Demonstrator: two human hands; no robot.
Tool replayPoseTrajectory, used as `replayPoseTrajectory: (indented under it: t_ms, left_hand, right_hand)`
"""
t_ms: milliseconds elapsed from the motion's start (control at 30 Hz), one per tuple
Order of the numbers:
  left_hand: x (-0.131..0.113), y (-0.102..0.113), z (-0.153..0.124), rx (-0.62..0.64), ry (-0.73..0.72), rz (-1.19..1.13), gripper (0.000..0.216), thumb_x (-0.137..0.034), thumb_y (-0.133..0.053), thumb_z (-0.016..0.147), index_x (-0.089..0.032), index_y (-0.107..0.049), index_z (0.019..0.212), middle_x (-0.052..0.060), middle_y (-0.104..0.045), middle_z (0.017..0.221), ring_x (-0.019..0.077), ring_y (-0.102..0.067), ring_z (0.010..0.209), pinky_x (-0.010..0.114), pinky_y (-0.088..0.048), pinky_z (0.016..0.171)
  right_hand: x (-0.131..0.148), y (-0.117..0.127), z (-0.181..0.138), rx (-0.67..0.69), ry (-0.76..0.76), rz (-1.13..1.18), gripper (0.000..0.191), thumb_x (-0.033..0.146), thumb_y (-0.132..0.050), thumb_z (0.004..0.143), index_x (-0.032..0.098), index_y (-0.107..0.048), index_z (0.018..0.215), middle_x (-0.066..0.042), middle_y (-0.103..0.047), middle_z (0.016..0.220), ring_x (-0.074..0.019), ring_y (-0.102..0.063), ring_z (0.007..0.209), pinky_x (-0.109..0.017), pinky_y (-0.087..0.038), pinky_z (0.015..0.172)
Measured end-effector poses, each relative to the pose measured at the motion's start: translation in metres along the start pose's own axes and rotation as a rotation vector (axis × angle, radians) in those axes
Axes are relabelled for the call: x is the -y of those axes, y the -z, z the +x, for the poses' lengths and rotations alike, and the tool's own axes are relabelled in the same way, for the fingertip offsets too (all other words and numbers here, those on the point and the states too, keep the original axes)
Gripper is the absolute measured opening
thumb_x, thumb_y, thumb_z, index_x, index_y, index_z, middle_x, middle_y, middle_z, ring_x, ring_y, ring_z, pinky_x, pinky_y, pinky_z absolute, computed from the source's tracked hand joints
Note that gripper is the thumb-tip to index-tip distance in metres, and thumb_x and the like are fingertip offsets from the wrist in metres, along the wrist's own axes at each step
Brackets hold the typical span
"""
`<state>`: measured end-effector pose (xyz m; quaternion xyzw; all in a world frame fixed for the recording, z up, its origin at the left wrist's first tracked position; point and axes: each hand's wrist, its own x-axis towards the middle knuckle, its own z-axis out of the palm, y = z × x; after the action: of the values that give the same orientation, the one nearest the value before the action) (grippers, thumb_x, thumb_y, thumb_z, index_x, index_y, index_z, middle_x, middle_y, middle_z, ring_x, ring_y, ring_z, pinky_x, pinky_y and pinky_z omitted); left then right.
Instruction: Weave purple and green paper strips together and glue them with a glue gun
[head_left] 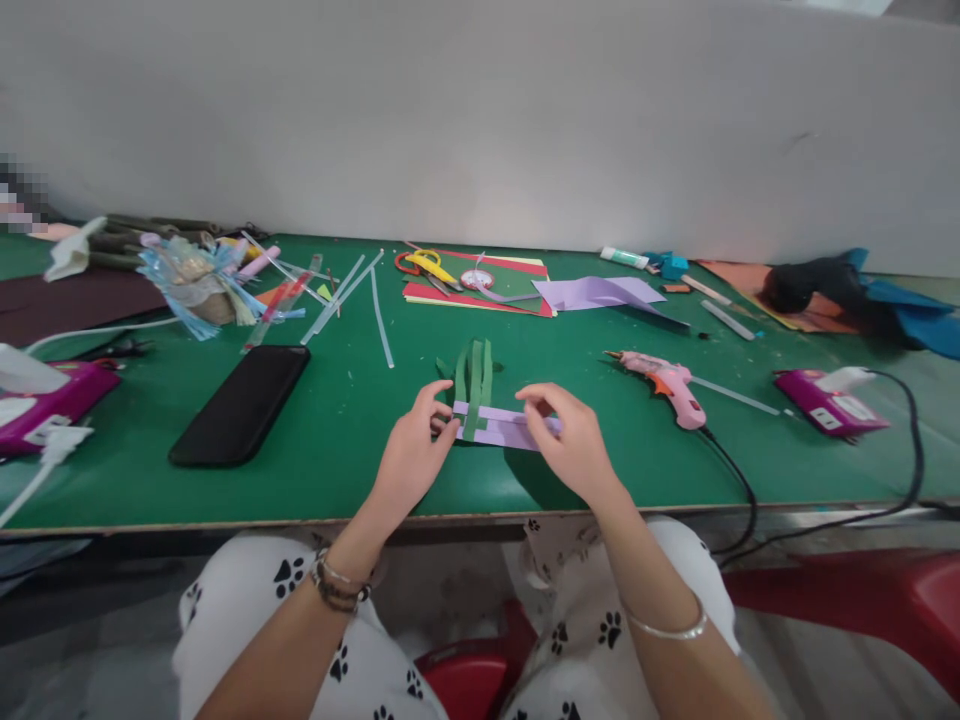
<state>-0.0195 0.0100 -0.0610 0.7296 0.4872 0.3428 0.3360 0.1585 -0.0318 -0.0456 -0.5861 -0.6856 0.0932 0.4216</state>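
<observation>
Several green paper strips [474, 372] lie side by side on the green table [345, 450], crossed by lilac paper strips [499, 424] woven through them. My left hand [412, 450] pinches the left end of the lilac strips where they meet the green ones. My right hand [574, 440] pinches the right end of the lilac strips. Both hands rest low on the table near its front edge.
A black phone [241, 403] lies to the left, a pink glue gun [667, 380] with a black cable to the right. Scissors [427, 265], coloured card [517, 285] and lilac paper [596, 293] lie behind. Purple power strips [825, 405] sit at both sides; loose strips [360, 295] at back left.
</observation>
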Motion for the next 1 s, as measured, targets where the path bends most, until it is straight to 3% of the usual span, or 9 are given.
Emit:
replayPoseTrajectory:
  t_ms: [100, 200, 333, 433, 533, 767, 1000]
  left_hand:
    - [0.003, 0.004, 0.002, -0.049, 0.021, -0.081, 0.042, -0.018, -0.048, 0.076, -0.015, -0.041, 0.117, 0.001, -0.063, 0.079, 0.0129, -0.06, 0.063, 0.027, -0.049, 0.061]
    - [0.005, 0.009, 0.005, -0.057, 0.004, -0.154, 0.044, -0.019, -0.048, 0.076, -0.016, -0.039, 0.119, 0.001, -0.063, 0.082, 0.0124, -0.061, 0.067, 0.026, -0.05, 0.064]
    - [0.005, 0.016, 0.007, -0.033, -0.029, -0.204, 0.046, -0.02, -0.047, 0.076, -0.015, -0.038, 0.12, 0.002, -0.063, 0.084, 0.0117, -0.061, 0.069, 0.027, -0.05, 0.069]
    - [0.005, 0.018, 0.007, -0.013, -0.023, -0.255, 0.047, -0.02, -0.047, 0.075, -0.015, -0.038, 0.121, 0.002, -0.062, 0.083, 0.0123, -0.061, 0.072, 0.027, -0.05, 0.07]
    - [0.006, 0.018, 0.008, -0.015, 0.031, -0.322, 0.048, -0.02, -0.048, 0.074, -0.015, -0.038, 0.121, 0.002, -0.063, 0.083, 0.0129, -0.062, 0.072, 0.028, -0.051, 0.071]
    - [0.008, 0.019, 0.01, -0.013, 0.131, -0.352, 0.05, -0.022, -0.055, 0.068, -0.013, -0.043, 0.115, 0.001, -0.063, 0.075, 0.0166, -0.063, 0.075, 0.033, -0.049, 0.077]
    - [0.01, 0.017, 0.011, 0.062, 0.118, -0.386, 0.051, -0.02, -0.054, 0.066, -0.014, -0.043, 0.115, 0.002, -0.063, 0.082, 0.0142, -0.061, 0.071, 0.03, -0.049, 0.073]
  right_hand:
    - [-0.003, 0.007, 0.001, -0.119, -0.053, 0.004, 0.012, 0.02, -0.043, 0.077, 0.021, -0.054, 0.074, -0.002, -0.061, 0.071, -0.0138, -0.053, 0.06, -0.028, -0.044, 0.062]
    - [-0.008, 0.01, 0.001, -0.123, -0.045, -0.029, 0.01, 0.023, -0.046, 0.076, 0.02, -0.055, 0.078, -0.005, -0.061, 0.078, -0.0174, -0.056, 0.074, -0.033, -0.045, 0.072]
    - [-0.008, 0.008, 0.001, 0.101, -0.046, -0.037, 0.018, 0.029, -0.049, 0.078, 0.019, -0.057, 0.09, -0.008, -0.062, 0.094, -0.02, -0.056, 0.09, -0.037, -0.043, 0.081]
    - [-0.003, 0.007, 0.001, 0.297, -0.062, 0.011, 0.018, 0.032, -0.05, 0.079, 0.019, -0.059, 0.088, -0.006, -0.062, 0.087, -0.0167, -0.056, 0.079, -0.032, -0.044, 0.071]
    - [0.003, 0.007, 0.001, 0.381, -0.083, 0.043, 0.012, 0.029, -0.052, 0.077, 0.019, -0.059, 0.076, -0.002, -0.061, 0.074, -0.0131, -0.053, 0.065, -0.027, -0.041, 0.061]
    - [0.003, 0.011, 0.007, 0.35, -0.153, 0.063, 0.01, 0.024, -0.049, 0.078, 0.019, -0.056, 0.073, 0.0, -0.063, 0.073, -0.0126, -0.055, 0.067, -0.025, -0.039, 0.063]
    - [0.005, 0.015, 0.011, 0.282, -0.118, -0.002, 0.011, 0.022, -0.048, 0.077, 0.02, -0.059, 0.075, -0.001, -0.066, 0.076, -0.0143, -0.058, 0.068, -0.025, -0.041, 0.063]
